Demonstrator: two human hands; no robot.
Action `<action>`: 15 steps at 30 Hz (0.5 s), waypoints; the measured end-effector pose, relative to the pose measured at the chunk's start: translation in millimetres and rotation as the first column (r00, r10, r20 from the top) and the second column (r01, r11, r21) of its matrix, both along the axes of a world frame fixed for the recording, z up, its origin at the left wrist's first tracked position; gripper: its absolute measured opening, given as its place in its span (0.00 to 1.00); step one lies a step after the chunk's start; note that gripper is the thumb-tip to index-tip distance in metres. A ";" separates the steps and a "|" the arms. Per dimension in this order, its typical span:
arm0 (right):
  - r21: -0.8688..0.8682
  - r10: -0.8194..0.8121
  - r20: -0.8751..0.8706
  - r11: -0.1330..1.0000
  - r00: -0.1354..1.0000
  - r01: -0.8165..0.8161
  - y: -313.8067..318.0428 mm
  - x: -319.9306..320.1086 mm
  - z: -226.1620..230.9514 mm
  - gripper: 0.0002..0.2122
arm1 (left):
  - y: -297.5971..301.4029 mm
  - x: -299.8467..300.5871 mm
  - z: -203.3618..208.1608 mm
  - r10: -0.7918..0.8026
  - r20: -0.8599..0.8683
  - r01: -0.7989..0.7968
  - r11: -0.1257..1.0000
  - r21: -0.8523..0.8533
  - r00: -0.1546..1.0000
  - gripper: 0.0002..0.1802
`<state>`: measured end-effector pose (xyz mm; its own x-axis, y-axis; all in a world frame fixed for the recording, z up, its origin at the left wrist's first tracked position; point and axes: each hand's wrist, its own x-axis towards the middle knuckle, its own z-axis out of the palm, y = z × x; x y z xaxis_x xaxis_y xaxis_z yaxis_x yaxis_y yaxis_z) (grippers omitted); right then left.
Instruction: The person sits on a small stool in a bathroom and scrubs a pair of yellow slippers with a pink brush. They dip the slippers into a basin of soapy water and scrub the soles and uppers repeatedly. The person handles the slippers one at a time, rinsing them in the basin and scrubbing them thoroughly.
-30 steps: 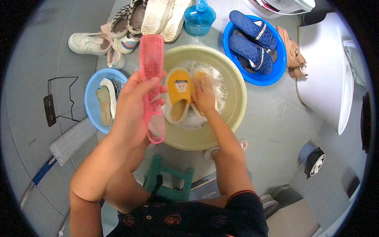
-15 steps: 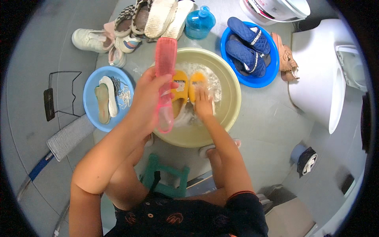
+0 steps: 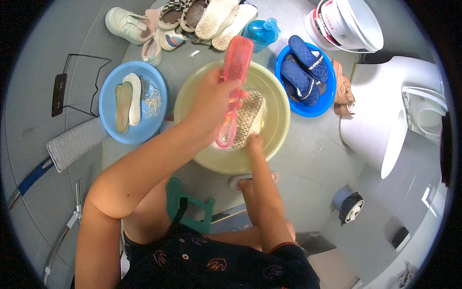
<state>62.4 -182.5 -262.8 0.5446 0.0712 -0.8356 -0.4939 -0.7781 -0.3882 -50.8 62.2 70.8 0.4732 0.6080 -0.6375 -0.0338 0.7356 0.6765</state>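
above the yellow tub [image 3: 279, 124]: our left hand [image 3: 211, 102] hangs with its fingers wrapped round a pink brush [image 3: 238, 58], held nearly upright, its upper end overlapping the tub's far rim as we look down.

slipper [image 3: 249, 115]: inside the tub, right of its middle, the cream patterned sole turned up toward us; the brush hides part of its left edge (we cannot tell whether the two touch).

right hand [image 3: 256, 141]: over the tub's near right part, closed on the slipper's near end; most of the fingers are hidden, so we cannot tell how each one lies.

light blue basin [image 3: 144, 129]: left of the tub, with a greenish insole [image 3: 123, 108], a white insole [image 3: 134, 102] and pale laces [image 3: 153, 102] lying in it.

dark blue basin [image 3: 310, 114]: right of the tub and toward its far side, holding a pair of navy slippers [image 3: 302, 79].

blue bottle [image 3: 261, 36]: beyond the tub's far rim, just beside shoes [image 3: 217, 18] that show their cream soles.

white bucket [image 3: 339, 29]: past the tub, to the far right.

green stool [image 3: 204, 214]: on our side of the tub, near our legs.
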 end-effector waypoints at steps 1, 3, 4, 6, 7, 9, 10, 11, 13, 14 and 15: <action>0.010 0.066 0.083 0.998 0.994 -0.067 -45.3 14.7 -63.1 0.17 | -3.4 7.4 5.0 -0.046 0.035 0.046 0.999 0.003 0.998 0.19; -0.078 0.288 0.625 0.948 0.726 -0.309 -0.4 -22.4 -16.9 0.26 | 0.3 -1.1 -1.0 -0.009 -0.003 0.009 1.000 0.006 1.000 0.19; -0.166 0.345 0.816 0.908 0.465 -0.384 23.6 -40.0 17.7 0.31 | 1.7 -2.8 -2.4 -0.002 -0.015 0.002 1.000 0.005 1.000 0.19; -0.195 0.402 0.762 0.890 0.508 -0.412 56.0 -50.3 51.9 0.39 | 3.1 -2.2 -2.3 -0.007 -0.020 0.008 1.000 0.006 1.000 0.19; -0.205 0.425 0.732 0.883 0.533 -0.423 66.0 -52.0 55.0 0.43 | 3.4 -2.3 -2.5 -0.014 -0.025 0.015 1.000 0.008 1.000 0.19; -0.270 0.481 0.653 0.870 0.585 -0.413 76.0 -50.0 44.6 0.49 | 4.7 -1.7 -1.8 -0.010 -0.028 0.010 1.000 -0.003 1.000 0.19; -0.301 0.506 0.611 0.860 0.609 -0.412 80.7 -48.7 38.3 0.52 | 5.6 -1.4 -1.0 -0.006 -0.029 0.006 1.000 -0.007 1.000 0.18; -0.332 0.527 0.547 0.850 0.651 -0.409 84.4 -48.0 31.7 0.54 | 6.6 -1.8 -0.2 -0.008 -0.031 0.008 1.000 -0.002 0.999 0.18; -0.354 0.566 0.606 0.821 0.559 -0.447 80.3 -49.9 5.0 0.54 | 8.3 -0.5 0.9 -0.017 -0.035 0.018 1.000 0.013 0.999 0.18; -0.368 0.581 0.633 0.807 0.511 -0.463 77.4 -49.9 -8.4 0.55 | 8.7 0.4 3.7 -0.021 -0.038 0.022 1.000 0.011 0.999 0.18; -0.424 0.662 0.555 0.746 0.503 -0.513 78.6 -49.3 -14.8 0.56 | 9.0 0.1 5.7 -0.018 -0.045 0.019 1.000 0.010 0.999 0.18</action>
<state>13.1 -103.9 -277.6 0.8184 0.4736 -0.3256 0.4207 -0.8796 -0.2221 -50.7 71.2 76.5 0.4555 0.6059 -0.6522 0.0106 0.7289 0.6846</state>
